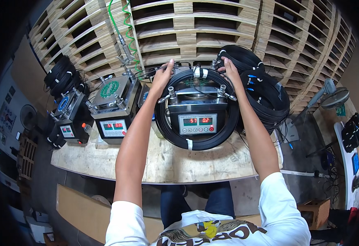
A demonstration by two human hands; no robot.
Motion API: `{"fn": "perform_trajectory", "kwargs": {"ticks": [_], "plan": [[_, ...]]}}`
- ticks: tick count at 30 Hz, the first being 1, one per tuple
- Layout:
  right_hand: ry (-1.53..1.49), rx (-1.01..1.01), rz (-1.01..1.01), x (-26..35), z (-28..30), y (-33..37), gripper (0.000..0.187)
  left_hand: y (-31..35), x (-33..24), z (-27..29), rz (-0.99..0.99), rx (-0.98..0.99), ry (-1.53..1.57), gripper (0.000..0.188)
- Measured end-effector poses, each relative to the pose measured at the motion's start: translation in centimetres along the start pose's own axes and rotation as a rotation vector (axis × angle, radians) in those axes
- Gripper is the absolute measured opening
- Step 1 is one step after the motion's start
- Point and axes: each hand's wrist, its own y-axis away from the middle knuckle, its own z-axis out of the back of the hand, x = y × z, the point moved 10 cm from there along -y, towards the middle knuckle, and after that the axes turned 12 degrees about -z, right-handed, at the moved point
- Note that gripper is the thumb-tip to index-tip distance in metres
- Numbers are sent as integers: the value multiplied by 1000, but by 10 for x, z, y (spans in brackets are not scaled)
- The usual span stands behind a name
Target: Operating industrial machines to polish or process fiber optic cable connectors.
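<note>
A large coil of black cable (163, 129), tied with white bands, loops around a polishing machine (198, 111) with a red-lit display. Its lower edge passes in front of the machine, and its upper part sits behind the clamp handles. My left hand (162, 78) closes at the coil's upper left, one finger pointing up. On the opposite side, my right hand (231, 74) is at the coil's upper right, thumb and a finger showing. The other fingers of both hands are partly hidden. Thin black leads run behind the machine, close to my left hand.
Two more polishing machines (113, 107) (68, 117) stand to the left on the wooden table (146, 164). Black cable coils (269, 96) are piled at the right. A small bottle (87, 128) sits between the left machines. Stacked wooden pallets (196, 24) rise behind; a fan (334, 97) is far right.
</note>
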Motion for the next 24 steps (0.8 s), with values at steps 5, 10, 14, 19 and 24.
{"fn": "perform_trajectory", "kwargs": {"ticks": [5, 10, 14, 19, 24], "plan": [[30, 14, 40, 4, 1, 3, 56, 3, -4, -6, 29, 28, 16, 89], [-19, 76, 47, 3, -6, 2, 60, 8, -7, -2, 52, 12, 56, 92], [-52, 80, 79, 1, -2, -4, 59, 9, -12, -7, 30, 10, 72, 93], [-78, 56, 56, 1, -5, -2, 58, 5, -4, -4, 31, 31, 112, 94], [58, -3, 29, -4, 8, -1, 59, 11, -17, -10, -1, 15, 44, 90]]}}
